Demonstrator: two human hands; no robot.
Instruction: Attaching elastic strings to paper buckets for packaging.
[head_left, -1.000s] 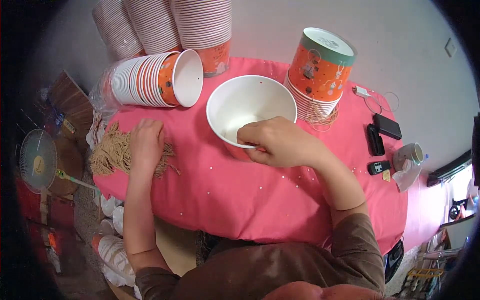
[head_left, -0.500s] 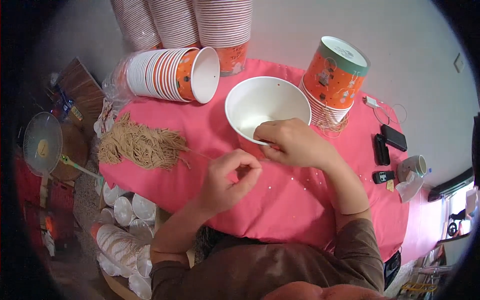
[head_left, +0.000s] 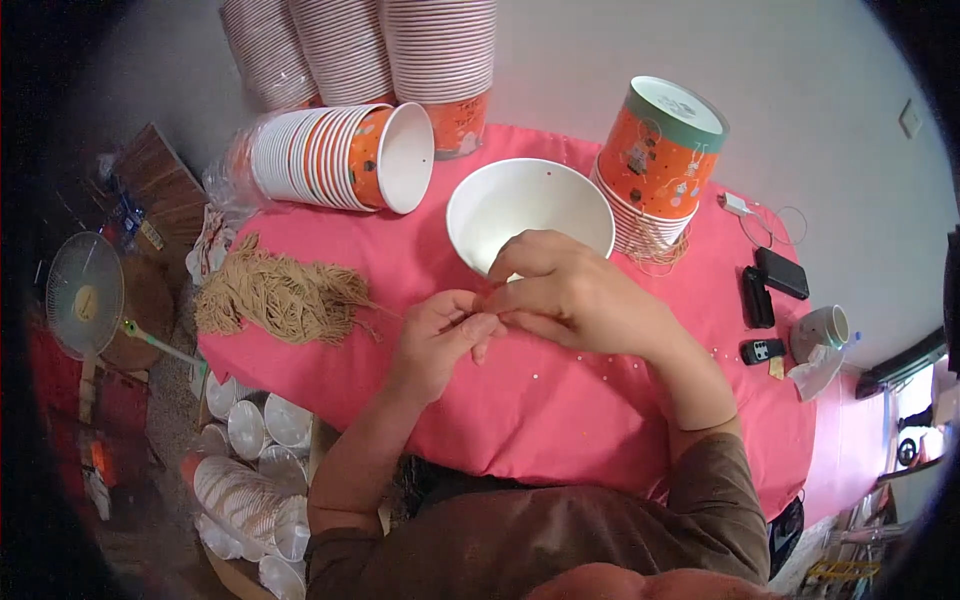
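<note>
A large paper bucket [head_left: 535, 190], white inside, stands on the pink cloth with its mouth up. My left hand [head_left: 438, 335] is pinched closed just in front of it; a thin beige string [head_left: 385, 310] runs from the bundle of cut twine [head_left: 285, 292] to these fingers. My right hand [head_left: 580, 295] reaches over the near rim, its fingers curled and its thumb meeting the left fingertips. What the right fingers grip is hidden behind them, as is the bucket's front wall.
Nested buckets [head_left: 310, 155] lie sideways behind; tall bucket stacks [head_left: 440, 60] stand at the back. An upturned orange bucket [head_left: 665, 150], strings draped below it, tops a stack on the right. A power bank [head_left: 783, 273] and a cup [head_left: 818, 335] sit farther right. A box of white cups [head_left: 250, 480] is lower left.
My left hand has moved up, its fingertips now meeting the right hand's. My right hand has drawn back slightly from inside the bucket toward the near rim.
</note>
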